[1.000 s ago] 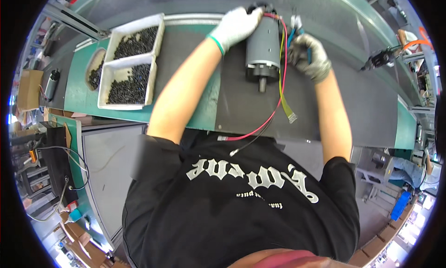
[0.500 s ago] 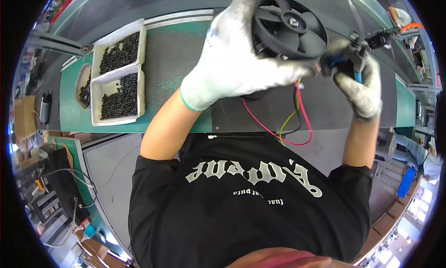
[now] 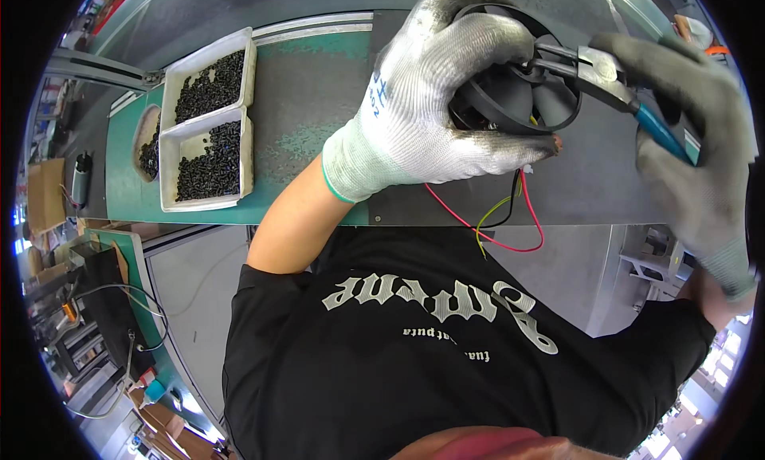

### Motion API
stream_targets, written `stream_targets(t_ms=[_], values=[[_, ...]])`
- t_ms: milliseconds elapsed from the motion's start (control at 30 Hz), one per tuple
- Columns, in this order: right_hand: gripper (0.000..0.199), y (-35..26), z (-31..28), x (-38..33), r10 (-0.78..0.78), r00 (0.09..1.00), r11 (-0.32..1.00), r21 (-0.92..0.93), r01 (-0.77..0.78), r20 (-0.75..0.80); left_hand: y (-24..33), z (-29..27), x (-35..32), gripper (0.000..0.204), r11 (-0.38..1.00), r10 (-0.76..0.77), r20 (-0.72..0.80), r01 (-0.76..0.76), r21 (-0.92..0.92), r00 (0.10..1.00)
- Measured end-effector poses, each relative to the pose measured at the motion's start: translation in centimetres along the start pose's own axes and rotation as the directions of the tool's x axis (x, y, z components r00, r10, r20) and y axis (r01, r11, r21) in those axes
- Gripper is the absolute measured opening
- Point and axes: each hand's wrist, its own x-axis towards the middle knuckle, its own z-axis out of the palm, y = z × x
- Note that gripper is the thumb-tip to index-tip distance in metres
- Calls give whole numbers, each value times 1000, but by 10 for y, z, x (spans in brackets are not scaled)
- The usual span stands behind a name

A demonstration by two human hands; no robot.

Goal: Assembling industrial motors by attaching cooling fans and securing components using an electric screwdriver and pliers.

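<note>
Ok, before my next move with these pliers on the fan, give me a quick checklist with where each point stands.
1. Left hand gripping the black fan: ok.
2. Right hand holding the blue-handled pliers: ok.
3. Pliers' tips in contact at the fan's middle: cannot tell; they reach it, but the left hand hides part of it.
4. Left fingers well clear of the tips: not ok; they are right beside them.
5. Wires away from the pliers: ok; they hang below the fan.
</note>
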Motion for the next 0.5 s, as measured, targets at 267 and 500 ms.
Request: stream_targets(t_ms=[267,500], values=[[42,90,114,32,141,769,988,144,-65,-624,-33,27,-12,94,954,90,-189,-140,-266,978],[45,83,261,14,393,766,845,529,-82,-509,-22,17,-25,94,990,-92,-210,66,-128,973]])
